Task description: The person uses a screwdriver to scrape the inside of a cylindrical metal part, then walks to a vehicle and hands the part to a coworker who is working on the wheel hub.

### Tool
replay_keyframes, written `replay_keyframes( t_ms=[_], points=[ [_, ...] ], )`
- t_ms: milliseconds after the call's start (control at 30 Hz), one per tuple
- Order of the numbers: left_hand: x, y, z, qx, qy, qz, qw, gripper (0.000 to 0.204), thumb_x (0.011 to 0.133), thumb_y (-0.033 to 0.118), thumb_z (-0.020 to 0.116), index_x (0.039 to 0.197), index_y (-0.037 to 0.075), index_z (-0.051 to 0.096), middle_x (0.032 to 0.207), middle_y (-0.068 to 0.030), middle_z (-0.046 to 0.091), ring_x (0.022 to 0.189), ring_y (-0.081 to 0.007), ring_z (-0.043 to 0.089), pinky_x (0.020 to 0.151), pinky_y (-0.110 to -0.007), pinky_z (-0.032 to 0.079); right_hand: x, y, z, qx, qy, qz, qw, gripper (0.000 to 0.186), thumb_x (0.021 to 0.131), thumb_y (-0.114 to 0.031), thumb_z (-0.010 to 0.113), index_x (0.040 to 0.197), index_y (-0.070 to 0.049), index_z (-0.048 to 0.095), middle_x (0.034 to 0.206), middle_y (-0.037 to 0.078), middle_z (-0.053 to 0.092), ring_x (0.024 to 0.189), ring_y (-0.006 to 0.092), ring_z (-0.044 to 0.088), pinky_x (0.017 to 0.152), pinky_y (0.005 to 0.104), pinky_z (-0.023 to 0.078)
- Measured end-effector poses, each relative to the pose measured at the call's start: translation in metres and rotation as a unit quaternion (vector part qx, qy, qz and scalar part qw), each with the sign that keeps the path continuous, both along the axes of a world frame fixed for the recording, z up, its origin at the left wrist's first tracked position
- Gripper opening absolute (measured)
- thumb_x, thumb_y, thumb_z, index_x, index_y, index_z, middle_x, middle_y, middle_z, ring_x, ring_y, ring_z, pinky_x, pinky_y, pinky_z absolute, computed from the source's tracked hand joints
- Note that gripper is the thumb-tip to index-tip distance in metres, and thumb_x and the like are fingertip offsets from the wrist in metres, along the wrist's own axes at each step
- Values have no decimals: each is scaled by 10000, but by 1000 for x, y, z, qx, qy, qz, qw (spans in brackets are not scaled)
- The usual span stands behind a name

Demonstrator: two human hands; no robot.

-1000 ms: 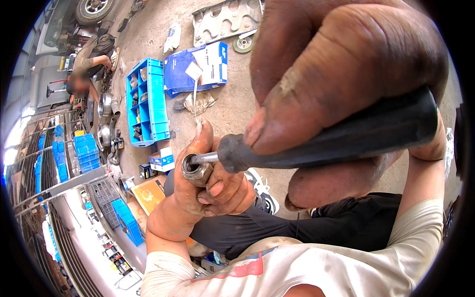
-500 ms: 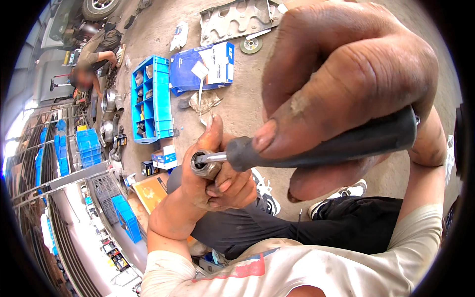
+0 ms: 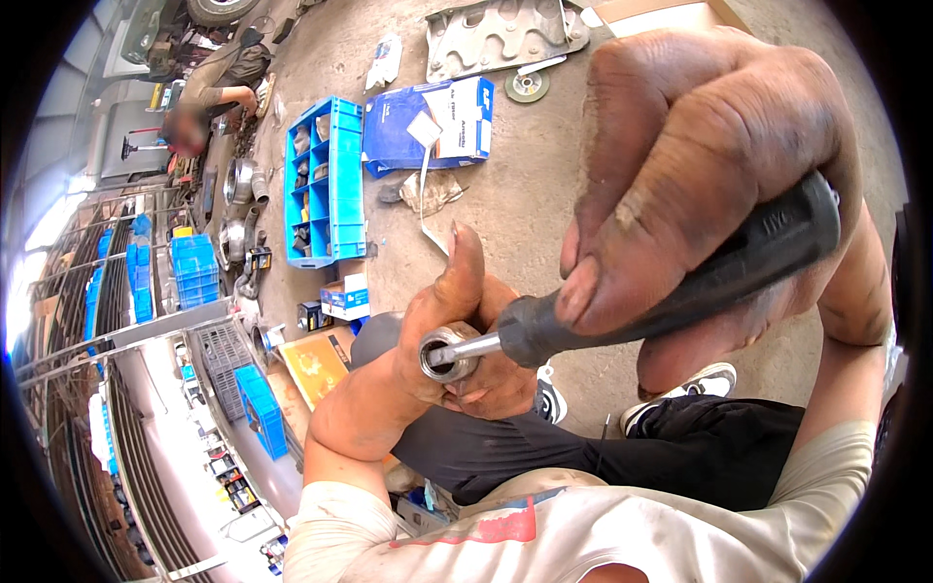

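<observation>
Now, by the right hand (image 3: 714, 165) a black-handled tool (image 3: 700, 282) is gripped, its shaft (image 3: 478, 346) inside a hollow metal fitting (image 3: 466, 367) clasped by the left hand (image 3: 428, 313); beyond, a compartmented blue bin (image 3: 347, 194) and a blue-white box (image 3: 403, 131) are set on the floor (image 3: 525, 204).

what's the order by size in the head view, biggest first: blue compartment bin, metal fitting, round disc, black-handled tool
1. Black-handled tool, enlarged by its nearness to the camera
2. Blue compartment bin
3. Metal fitting, partly covered
4. Round disc
</observation>
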State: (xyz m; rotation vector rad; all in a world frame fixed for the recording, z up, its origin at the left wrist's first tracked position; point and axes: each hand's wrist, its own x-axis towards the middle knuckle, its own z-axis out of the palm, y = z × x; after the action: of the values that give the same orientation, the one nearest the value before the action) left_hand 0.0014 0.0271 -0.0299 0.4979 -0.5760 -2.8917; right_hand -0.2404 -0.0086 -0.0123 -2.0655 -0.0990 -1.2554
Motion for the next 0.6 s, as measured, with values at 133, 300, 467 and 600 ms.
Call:
replay_keyframes(
  t_ms=[133, 300, 467, 600],
  points=[
    [-2, -1, 3, 3, 5, -16, 1000, 825, 857, 685, 67, 422, 58, 379, 343, -45, 351, 255, -122, 315, 273, -236, 248, -2, -4, -2, 105, 5, 54, 993, 388, 662, -209, 807, 909, 28, 624, 830, 145, 607, 630, 177, 621, 551, 210, 520],
    [-9, 1, 11, -28, 7, 30, 999, 789, 879, 655, 104, 457, 49, 382, 351, -24, 306, 264, -114, 301, 285, -234, 264, 2, 21, -16, 440, -136, -1, 888, 441, 799, -226, 670, 1096, 30, 467, 920, 206, 597, 782, 274, 637, 675, 305, 538],
    [-6, -1, 5, 13, 34, 94, 995, 710, 896, 631, 155, 624, 39, 437, 395, -12, 313, 276, -104, 303, 286, -230, 277, -9, 26, 1, 537, -256, -4, 804, 331, 813, -188, 642, 1007, 27, 483, 790, 151, 582, 593, 218, 596, 531, 305, 505],
    [-5, -4, 6, 4, -18, 142, 990, 678, 896, 635, 147, 701, 60, 448, 412, -12, 340, 284, -114, 334, 276, -242, 286, -12, 33, -10, 489, -228, -84, 838, 381, 774, -222, 682, 998, 25, 497, 791, 134, 584, 606, 210, 602, 529, 298, 507]
  ],
)
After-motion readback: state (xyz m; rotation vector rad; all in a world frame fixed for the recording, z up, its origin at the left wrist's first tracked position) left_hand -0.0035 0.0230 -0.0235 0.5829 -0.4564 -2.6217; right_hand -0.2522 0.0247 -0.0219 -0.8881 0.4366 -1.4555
